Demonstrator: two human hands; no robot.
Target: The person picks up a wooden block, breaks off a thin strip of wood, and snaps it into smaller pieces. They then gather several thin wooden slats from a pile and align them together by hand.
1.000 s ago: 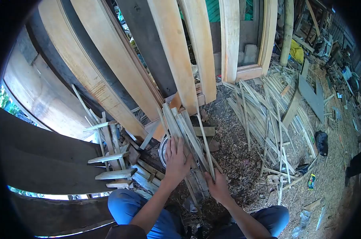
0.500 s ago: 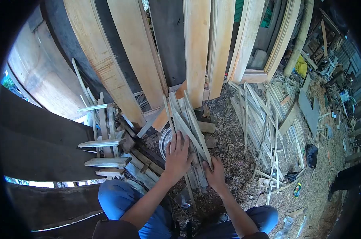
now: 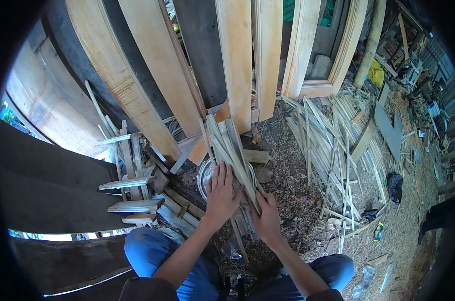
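A bundle of thin pale wood strips [image 3: 226,145] lies slanted in front of me, its far ends against the leaning boards. My left hand [image 3: 221,193] rests flat on the bundle's near part, fingers spread over the strips. My right hand [image 3: 267,216] grips the bundle's right side near its lower end. Under the strips a round metal rim [image 3: 204,176] shows at the left. My knees in blue trousers are at the bottom of the view.
Wide planks [image 3: 236,60] and a door frame [image 3: 303,55] lean upright behind. A loose heap of strips [image 3: 332,140] covers the sawdust ground at right. Short wood offcuts [image 3: 134,193] are stacked at left. A dark bag [image 3: 394,184] lies far right.
The strips have been drawn together into a tighter bundle. My right hand moved left against the bundle; the stray strip at its right joined the others.
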